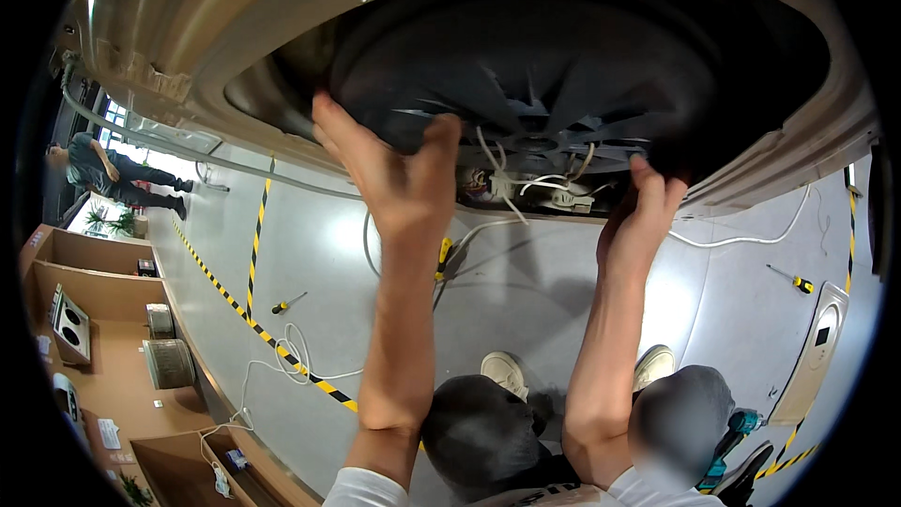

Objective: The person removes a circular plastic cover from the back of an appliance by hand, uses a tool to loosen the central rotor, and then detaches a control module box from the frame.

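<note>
White sheets (pixel 109 434) with print too small to read lie on the brown boxes (pixel 103 319) at the lower left of the frame, and dark lettering on the white shirt (pixel 364 488) at the lower edge is cut off. One dark drum (pixel 507 56) sits inside the oval opening of a beige metal housing (pixel 263 28), across the upper middle of the frame. Its ribbed face is turned toward the viewer, the ribs fanning out from one hub (pixel 538 144); being round, it shows its widest span running left to right in the frame.

The left hand (pixel 394 164) is spread at the drum's lower left, thumb well apart from the fingers. The right hand (pixel 643 211) reaches up to its lower right; the shadow hides part of the fingers, so I cannot tell whether they pinch the drum. Pale wires (pixel 526 183) hang between the hands.

Two yellow-and-black screwdrivers lie on the grey floor (pixel 526 310), one at centre left (pixel 280 308), one at centre right (pixel 801 284). A third yellow-handled tool (pixel 443 255) is partly hidden behind the left forearm. One teal power tool (pixel 741 422) is at the lower right, near one beige panel (pixel 815 357). One other person (pixel 108 169) is at the upper left.
</note>
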`<state>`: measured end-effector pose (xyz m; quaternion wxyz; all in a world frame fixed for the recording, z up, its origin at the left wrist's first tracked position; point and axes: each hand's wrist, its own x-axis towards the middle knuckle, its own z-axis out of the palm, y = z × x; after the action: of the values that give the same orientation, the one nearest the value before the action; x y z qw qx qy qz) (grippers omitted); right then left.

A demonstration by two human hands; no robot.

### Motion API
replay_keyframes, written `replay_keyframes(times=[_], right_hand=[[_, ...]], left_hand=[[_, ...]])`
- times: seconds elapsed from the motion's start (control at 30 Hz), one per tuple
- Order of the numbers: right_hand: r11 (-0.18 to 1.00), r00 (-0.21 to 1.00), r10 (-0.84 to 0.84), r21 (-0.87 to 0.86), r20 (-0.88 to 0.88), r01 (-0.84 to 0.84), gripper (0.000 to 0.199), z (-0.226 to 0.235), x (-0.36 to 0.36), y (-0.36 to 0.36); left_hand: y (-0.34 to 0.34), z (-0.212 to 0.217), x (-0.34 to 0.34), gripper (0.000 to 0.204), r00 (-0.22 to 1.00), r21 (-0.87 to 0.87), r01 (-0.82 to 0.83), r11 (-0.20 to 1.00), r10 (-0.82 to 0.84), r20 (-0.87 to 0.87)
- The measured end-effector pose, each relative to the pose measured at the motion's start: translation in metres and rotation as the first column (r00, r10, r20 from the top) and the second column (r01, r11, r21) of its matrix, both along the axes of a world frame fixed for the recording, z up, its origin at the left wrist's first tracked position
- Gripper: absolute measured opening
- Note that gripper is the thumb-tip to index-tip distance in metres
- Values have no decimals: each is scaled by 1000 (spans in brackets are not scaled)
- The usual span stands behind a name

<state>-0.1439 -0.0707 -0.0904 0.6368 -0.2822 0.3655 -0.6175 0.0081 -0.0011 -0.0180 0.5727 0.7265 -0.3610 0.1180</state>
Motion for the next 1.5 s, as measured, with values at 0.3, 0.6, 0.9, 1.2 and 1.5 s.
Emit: replay_keyframes(times=[0.3, 0.6, 0.9, 1.2, 1.5], right_hand=[[993, 996, 0, 114, 88, -11, 43, -13, -2, 0], [997, 985, -24, 71, 172, 12, 38, -15, 1, -2], [991, 969, -21, 136, 248, -14, 36, -22, 4, -8], [993, 981, 19, 112, 194, -42, 54, -26, 6, 1], [993, 979, 54, 94, 195, -73, 60, -27, 4, 0]], left_hand=[[2, 3, -10, 76, 998, -5, 65, 998, -65, 24], [3, 5, -14, 77, 994, 41, 20, 999, -24, 110], [6, 15, -15, 76, 991, 27, -57, 998, 53, 120], [11, 17, -7, 59, 994, 38, 18, 999, -22, 105], [0, 17, -5, 47, 993, -61, 92, 994, -88, 78]])
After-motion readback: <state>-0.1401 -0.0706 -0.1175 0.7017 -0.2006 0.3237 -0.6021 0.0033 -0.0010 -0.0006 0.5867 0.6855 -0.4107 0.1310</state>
